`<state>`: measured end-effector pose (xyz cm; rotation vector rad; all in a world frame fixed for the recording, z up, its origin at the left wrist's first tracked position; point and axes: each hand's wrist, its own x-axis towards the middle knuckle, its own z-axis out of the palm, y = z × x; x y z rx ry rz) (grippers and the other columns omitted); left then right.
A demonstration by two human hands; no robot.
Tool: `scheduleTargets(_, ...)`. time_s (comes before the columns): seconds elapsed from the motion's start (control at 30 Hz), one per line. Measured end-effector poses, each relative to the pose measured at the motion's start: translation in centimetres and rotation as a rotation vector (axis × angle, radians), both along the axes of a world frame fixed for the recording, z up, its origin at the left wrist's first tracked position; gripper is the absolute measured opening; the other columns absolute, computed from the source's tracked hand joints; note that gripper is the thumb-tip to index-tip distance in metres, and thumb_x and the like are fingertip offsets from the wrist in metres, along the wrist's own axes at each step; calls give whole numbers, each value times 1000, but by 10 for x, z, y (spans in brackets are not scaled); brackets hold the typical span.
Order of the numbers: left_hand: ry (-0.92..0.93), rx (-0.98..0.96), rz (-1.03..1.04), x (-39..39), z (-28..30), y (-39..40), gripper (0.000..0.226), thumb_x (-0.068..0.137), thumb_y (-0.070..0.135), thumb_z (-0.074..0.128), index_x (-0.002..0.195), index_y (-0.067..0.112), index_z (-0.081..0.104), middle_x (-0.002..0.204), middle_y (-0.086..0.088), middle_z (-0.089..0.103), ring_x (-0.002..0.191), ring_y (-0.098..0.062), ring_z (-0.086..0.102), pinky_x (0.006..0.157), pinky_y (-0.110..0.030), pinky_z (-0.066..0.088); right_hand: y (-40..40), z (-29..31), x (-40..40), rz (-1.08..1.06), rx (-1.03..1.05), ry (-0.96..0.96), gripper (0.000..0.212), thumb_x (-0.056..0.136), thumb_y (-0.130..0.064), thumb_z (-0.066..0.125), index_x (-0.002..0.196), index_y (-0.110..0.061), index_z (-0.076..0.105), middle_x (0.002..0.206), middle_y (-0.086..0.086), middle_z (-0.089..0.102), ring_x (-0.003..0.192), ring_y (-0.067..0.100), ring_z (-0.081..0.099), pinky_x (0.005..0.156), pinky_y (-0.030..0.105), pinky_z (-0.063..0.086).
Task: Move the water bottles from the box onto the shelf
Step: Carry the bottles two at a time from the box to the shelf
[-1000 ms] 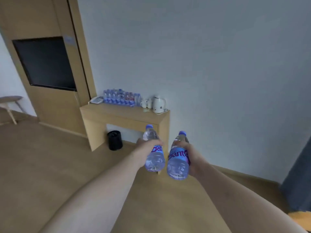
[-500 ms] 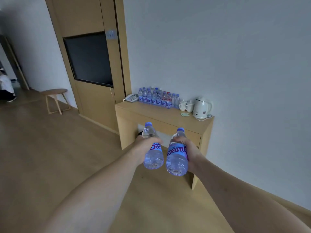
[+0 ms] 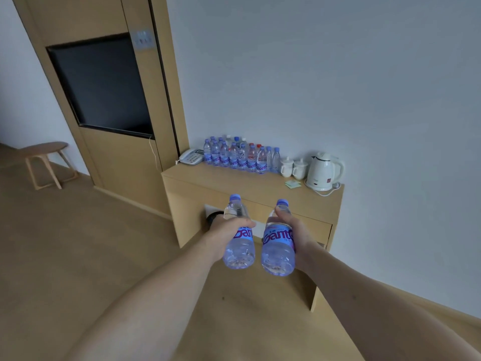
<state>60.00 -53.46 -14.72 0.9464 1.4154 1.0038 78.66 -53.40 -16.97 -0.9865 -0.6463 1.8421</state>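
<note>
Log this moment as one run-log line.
phase: carry | left hand: holds left bottle | right hand: holds right bottle | shelf: ahead, bottle row at back

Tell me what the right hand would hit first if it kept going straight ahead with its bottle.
Probably the front panel of the wooden shelf: the right hand and its bottle sit below the top's level, though depth is unclear.

body: two bare forearms seen, no sleeves | left hand (image 3: 229,231): no glove, ring or watch seen | right hand (image 3: 296,235): likewise unadorned
</note>
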Motion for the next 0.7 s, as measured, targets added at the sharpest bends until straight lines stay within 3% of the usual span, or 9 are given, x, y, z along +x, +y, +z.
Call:
scheduleTargets(0.1,-19,-2,9,-7,-11,53,47,66,24,94,98,12,61,78,-13,73,68,-32,70,74,-47,61,55,-9,-7,-3,6,12,52,74,-49,83,99,-9,60,70,12,64,58,26,65,60,37,60)
scheduleTargets(0.23,-13,-15,-14,-10,-16,136,81,63,42,97,124,3,60,107,-24,75,77,-35,73,74,-46,63,139,-20,-12,-9,21,-55,49,70,-40,83,98,-8,59,72,13,64,60,28,63,61,37,59)
scheduleTargets(0.37,35,-19,2,-10,-11,224,84,65,46,95,127,1,61,105,-22,76,76,-33,73,69,-38,60,227,-18,-10,-31,19,-114,38,68,-27,77,95,-7,59,74,11,71,55,28,66,59,36,58)
scheduleTargets(0.47,38,-35,-14,-8,-5,285,84,68,50,92,128,2,60,103,-21,75,72,-31,72,67,-36,60,287,-21,-6,-48,24,-113,36,72,-27,75,98,-10,58,78,9,73,57,26,66,63,36,58)
scheduleTargets(0.57,47,-53,-29,-7,-1,335,87,69,61,87,127,2,61,104,-22,76,72,-31,73,69,-38,62,335,-21,-2,-56,14,-132,51,73,-44,82,102,-10,59,74,8,74,58,25,70,60,37,59)
scheduleTargets(0.7,37,-83,-79,-8,-8,391,90,68,60,88,130,5,55,113,-26,73,74,-34,74,63,-40,61,384,-28,0,-72,20,-164,76,58,-55,88,110,-7,60,85,12,77,67,28,74,62,39,60)
